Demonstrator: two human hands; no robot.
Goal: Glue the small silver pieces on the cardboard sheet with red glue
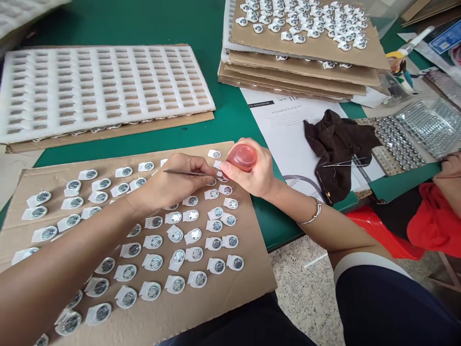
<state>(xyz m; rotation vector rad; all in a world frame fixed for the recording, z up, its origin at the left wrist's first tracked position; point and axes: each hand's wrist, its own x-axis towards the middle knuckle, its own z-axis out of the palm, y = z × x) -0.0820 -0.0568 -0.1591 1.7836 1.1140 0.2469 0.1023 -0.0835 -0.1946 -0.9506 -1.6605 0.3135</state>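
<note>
A flat brown cardboard sheet point(230, 298) is lying nearest, its round silver discs on white tabbed backings point(175, 284) sitting spaced apart, probably so each can be reached without disturbing its neighbours. Over the sheet's far right part, the left hand point(175, 178) is pinching a slim grey metal tool point(178, 172) near one end, likely for fine control, while the right hand point(258, 174) is clasping a translucent red rounded bottle point(242, 157), its bulbous end facing up, its other end hidden. Farther right, a crumpled dark brown cloth point(334, 149) is lying within easy reach. At the far left, a white foam grid tray point(91, 77) is resting flat; at the far right, stacked brown cardboard sheets point(302, 79) are carrying similar pieces, apparently layered to save space
</note>
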